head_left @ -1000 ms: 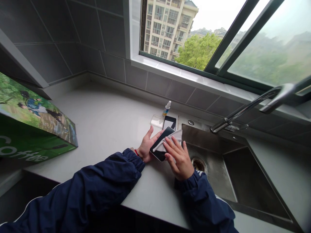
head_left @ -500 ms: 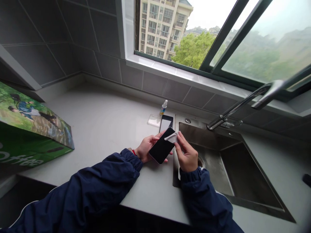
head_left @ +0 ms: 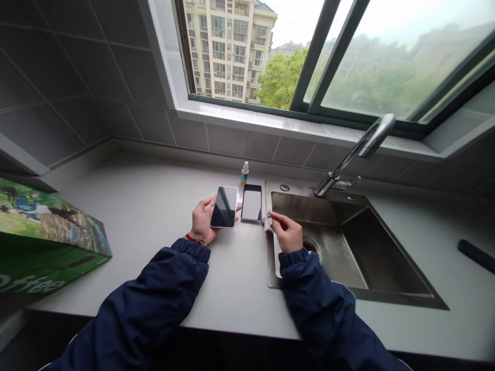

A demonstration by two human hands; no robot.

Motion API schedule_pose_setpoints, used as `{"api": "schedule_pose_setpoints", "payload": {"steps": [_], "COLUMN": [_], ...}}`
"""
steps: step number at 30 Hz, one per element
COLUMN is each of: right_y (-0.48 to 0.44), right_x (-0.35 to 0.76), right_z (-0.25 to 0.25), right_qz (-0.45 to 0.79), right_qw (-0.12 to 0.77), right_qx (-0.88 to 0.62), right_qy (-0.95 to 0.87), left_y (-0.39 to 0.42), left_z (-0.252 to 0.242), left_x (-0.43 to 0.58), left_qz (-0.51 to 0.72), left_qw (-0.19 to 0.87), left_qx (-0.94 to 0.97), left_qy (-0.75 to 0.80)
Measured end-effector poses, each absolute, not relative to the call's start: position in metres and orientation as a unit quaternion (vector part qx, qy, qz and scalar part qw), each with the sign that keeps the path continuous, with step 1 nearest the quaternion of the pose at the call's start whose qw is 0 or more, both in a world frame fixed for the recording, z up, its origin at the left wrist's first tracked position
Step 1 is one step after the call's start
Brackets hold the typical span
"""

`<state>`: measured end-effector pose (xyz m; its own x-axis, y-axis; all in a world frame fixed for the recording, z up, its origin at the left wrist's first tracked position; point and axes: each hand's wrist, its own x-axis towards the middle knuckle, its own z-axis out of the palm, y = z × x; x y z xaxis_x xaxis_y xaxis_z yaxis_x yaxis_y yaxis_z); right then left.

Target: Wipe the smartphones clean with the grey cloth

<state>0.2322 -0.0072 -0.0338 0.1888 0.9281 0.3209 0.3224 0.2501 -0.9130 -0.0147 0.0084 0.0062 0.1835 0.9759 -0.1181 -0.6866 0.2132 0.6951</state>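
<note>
My left hand (head_left: 202,220) holds a black smartphone (head_left: 224,206) flat on its palm and fingers, its glossy screen facing up. My right hand (head_left: 285,232) pinches a small white cloth (head_left: 267,222) between thumb and fingers, at the counter's edge beside the sink. Between my hands lies a flat black rectangular pack (head_left: 251,202) with a pale panel on top. Behind it stands a small spray bottle (head_left: 244,173) with a white nozzle. A clear plastic piece is mostly hidden behind the phone.
A steel sink (head_left: 348,242) with a drain lies right of my right hand, under a chrome faucet (head_left: 350,159). A green printed coffee box (head_left: 50,237) stands on the grey counter (head_left: 154,180) at left. A black handle (head_left: 477,256) lies at far right.
The cloth has left the phone. My left hand has carried the phone leftward, and my right hand has moved right with the cloth, opening a gap that shows the black pack.
</note>
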Motion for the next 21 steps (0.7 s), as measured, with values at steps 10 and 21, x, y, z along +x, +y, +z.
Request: {"api": "schedule_pose_setpoints", "payload": {"steps": [10,21], "right_y": [-0.008,-0.011], "right_x": [0.232,0.230], "right_z": [-0.036,-0.030], "right_qz": [0.300,0.309], "right_qw": [0.530,0.524], "right_qx": [-0.549,-0.540], "right_qy": [-0.572,-0.582], "left_y": [0.055,0.104], "left_z": [0.009,-0.004], "left_x": [-0.013,0.000], "left_qz": [0.534,0.500], "left_qw": [0.619,0.535], "left_qx": [0.312,0.356], "left_qy": [0.484,0.581]}}
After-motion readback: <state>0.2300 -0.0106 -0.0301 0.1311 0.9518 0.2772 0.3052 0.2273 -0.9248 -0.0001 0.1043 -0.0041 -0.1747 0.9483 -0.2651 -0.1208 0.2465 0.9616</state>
